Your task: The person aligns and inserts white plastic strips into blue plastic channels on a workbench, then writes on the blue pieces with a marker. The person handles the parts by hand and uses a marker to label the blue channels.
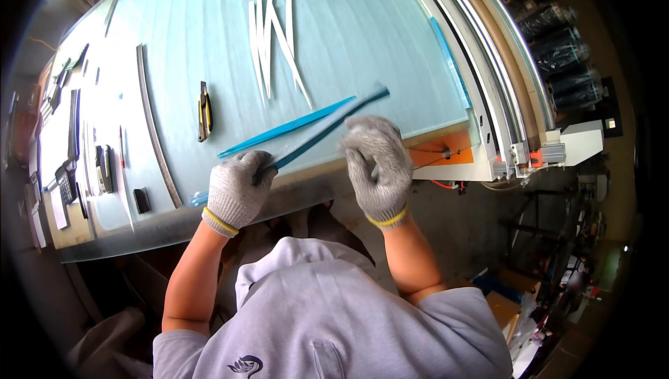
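Note:
My left hand (242,185), in a grey knit glove with a yellow cuff, is closed around the lower end of a narrow grey-and-blue strip (326,130). The strip slants up to the right over the table's near edge, its far end slightly blurred. My gloved right hand (376,163) is beside the strip's right part, fingers curled toward the thumb in a pinch. Whatever is between those fingertips is too small or blurred to make out. Just beyond the held strip lies a bright blue strip (286,127). Farther off are several white strips (263,44), some crossing.
A yellow-and-black utility knife (205,112) lies left of the strips, near a long dark curved strip (155,125). More knives and a calculator (66,185) are at the far left. A white rail (481,65) borders the pale table (348,37) on the right, beside an orange patch (440,155).

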Available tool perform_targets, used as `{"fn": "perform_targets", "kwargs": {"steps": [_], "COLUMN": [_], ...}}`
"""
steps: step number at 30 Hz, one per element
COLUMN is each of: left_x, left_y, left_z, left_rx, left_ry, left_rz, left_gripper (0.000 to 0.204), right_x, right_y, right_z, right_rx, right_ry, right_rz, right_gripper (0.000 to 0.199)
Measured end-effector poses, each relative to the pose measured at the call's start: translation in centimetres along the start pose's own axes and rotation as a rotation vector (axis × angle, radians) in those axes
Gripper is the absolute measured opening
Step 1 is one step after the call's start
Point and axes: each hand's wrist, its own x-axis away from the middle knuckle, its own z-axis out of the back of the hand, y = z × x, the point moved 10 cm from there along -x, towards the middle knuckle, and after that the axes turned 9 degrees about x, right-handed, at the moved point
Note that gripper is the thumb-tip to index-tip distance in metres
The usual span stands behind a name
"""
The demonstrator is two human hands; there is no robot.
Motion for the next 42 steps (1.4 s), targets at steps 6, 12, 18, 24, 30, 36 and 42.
{"fn": "perform_targets", "kwargs": {"steps": [6, 12, 18, 24, 30, 36, 42], "left_x": [-0.7, -0.1, -0.1, -0.1, 0.1, -0.4, 0.5], "left_y": [-0.1, 1.5, 3.0, 4.8, 6.4, 9.9, 12.9], "left_z": [-0.5, -1.2, -0.4, 0.6, 1.4, 3.4, 3.5], "left_rx": [0.364, 0.502, 0.544, 0.495, 0.662, 0.595, 0.372], "left_ry": [-0.062, -0.127, -0.128, -0.123, -0.134, -0.241, -0.392], "left_rz": [0.246, 0.243, 0.244, 0.194, 0.258, -0.045, -0.429], "left_gripper": [0.023, 0.025, 0.027, 0.028, 0.029, 0.029, 0.031], "right_x": [5.7, 3.9, 1.6, 0.9, 0.7, 2.9, 2.5], "right_y": [0.6, -0.2, -2.7, -3.0, -5.4, -5.7, -4.6], "right_z": [-5.9, -5.8, -3.5, -2.9, -0.8, -0.1, 0.1], "right_rx": [-0.416, -0.351, -0.137, -0.049, -0.045, 0.032, 0.229], "right_ry": [-0.318, -0.281, -0.193, -0.235, -0.114, -0.373, -0.667], "right_rz": [-0.415, -0.335, -0.082, -0.156, 0.107, 0.363, 0.548], "right_gripper": [0.015, 0.019, 0.03, 0.055, 0.041, 0.027, 0.036]}}
